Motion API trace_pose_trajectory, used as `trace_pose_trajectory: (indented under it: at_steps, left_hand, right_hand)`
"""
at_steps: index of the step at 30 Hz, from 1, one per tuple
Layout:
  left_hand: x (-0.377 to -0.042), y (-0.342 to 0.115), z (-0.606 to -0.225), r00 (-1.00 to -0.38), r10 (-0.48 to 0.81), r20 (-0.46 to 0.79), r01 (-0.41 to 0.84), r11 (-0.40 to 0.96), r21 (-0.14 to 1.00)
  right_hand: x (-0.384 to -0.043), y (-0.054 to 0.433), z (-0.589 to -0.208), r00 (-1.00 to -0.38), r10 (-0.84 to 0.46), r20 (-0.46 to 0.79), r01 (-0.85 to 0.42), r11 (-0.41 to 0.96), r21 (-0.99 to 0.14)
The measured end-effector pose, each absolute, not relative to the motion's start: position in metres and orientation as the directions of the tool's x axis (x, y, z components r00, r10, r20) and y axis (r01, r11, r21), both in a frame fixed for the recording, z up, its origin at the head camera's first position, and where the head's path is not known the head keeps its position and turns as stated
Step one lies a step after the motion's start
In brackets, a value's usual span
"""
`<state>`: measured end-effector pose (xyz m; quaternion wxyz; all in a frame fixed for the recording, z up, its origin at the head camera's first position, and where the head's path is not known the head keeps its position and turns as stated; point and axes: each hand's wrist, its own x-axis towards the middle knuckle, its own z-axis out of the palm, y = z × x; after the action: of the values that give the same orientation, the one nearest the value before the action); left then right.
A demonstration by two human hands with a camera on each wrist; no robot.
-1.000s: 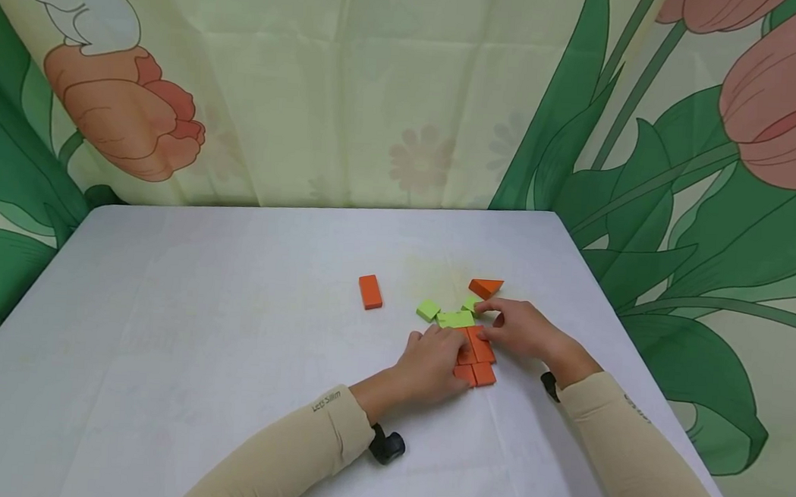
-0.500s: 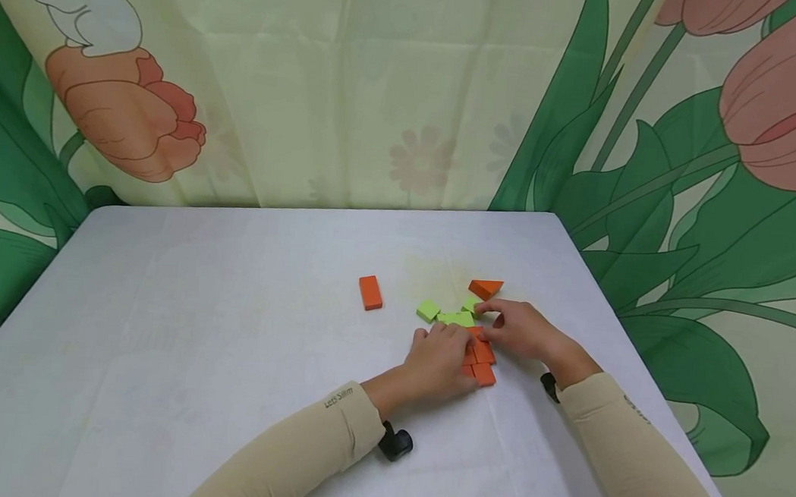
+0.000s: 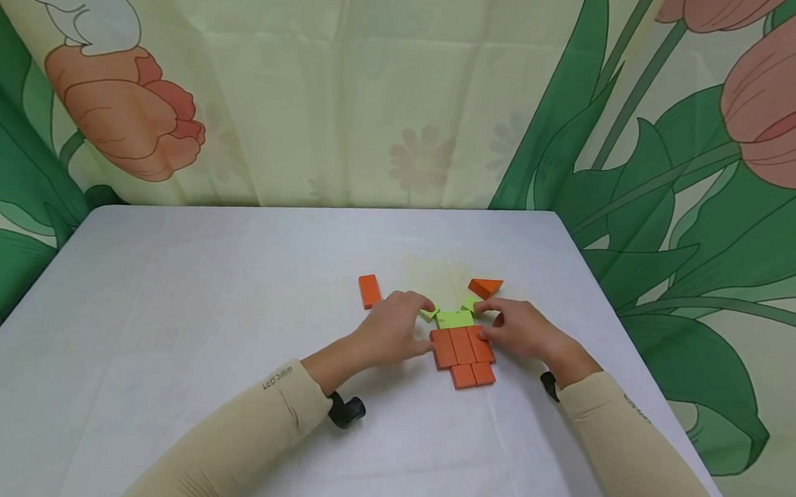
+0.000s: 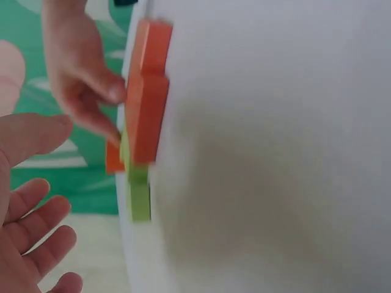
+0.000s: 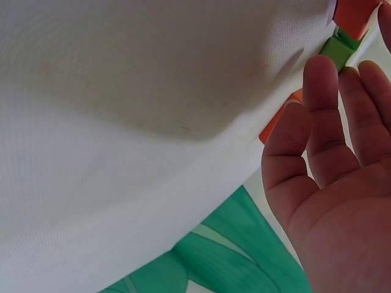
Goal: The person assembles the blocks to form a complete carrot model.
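Flat orange blocks (image 3: 463, 347) lie side by side in a row, with two shorter ones (image 3: 472, 375) against their near edge. A green block with a curved notch (image 3: 454, 320) sits at their far edge. Small green blocks lie off its left (image 3: 428, 316) and right (image 3: 469, 304) corners. My left hand (image 3: 391, 330) spreads its thumb and fingers beside the left green block, partly covering it; its relaxed fingers (image 4: 52, 210) hold nothing in the left wrist view. My right hand (image 3: 519, 330) rests its fingertips at the right green block, thumb near the orange row's right edge.
An orange triangular block (image 3: 486, 288) lies beyond the right hand. Farther left is a loose orange rectangular block (image 3: 369, 291), behind the left hand. White cloth covers the table (image 3: 195, 327), whose right edge runs past the right forearm. A printed curtain (image 3: 380, 88) hangs behind.
My left hand has left the orange blocks and moved left and away from me, to the left green block, uncovering the orange row. The right hand has stayed in place.
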<state>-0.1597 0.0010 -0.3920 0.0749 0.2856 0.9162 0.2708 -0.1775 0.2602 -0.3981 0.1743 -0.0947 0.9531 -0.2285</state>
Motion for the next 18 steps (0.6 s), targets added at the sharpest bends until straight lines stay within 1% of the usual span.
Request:
trace_pose_trajectory:
  at_steps: [5, 11, 14, 18]
  left_hand:
    - [-0.18, -0.035, -0.396, -0.851, 0.523, 0.044, 0.472, 0.724, 0.504]
    - [-0.205, -0.064, -0.405, -0.884, 0.468, -0.014, 0.393, 0.757, 0.521]
    - [-0.216, -0.07, -0.409, -0.882, 0.468, -0.047, 0.38, 0.768, 0.516]
    - [-0.227, -0.076, -0.417, -0.866, 0.492, -0.089, 0.383, 0.767, 0.515]
  right_hand:
    - [-0.178, 0.259, -0.397, -0.921, -0.252, -0.298, -0.087, 0.877, -0.473]
    - [-0.179, 0.259, -0.399, -0.922, -0.255, -0.293, -0.092, 0.876, -0.473]
    - [-0.179, 0.259, -0.399, -0.922, -0.25, -0.295, -0.084, 0.873, -0.48]
    - [-0.178, 0.258, -0.4, -0.923, -0.24, -0.301, -0.07, 0.873, -0.482]
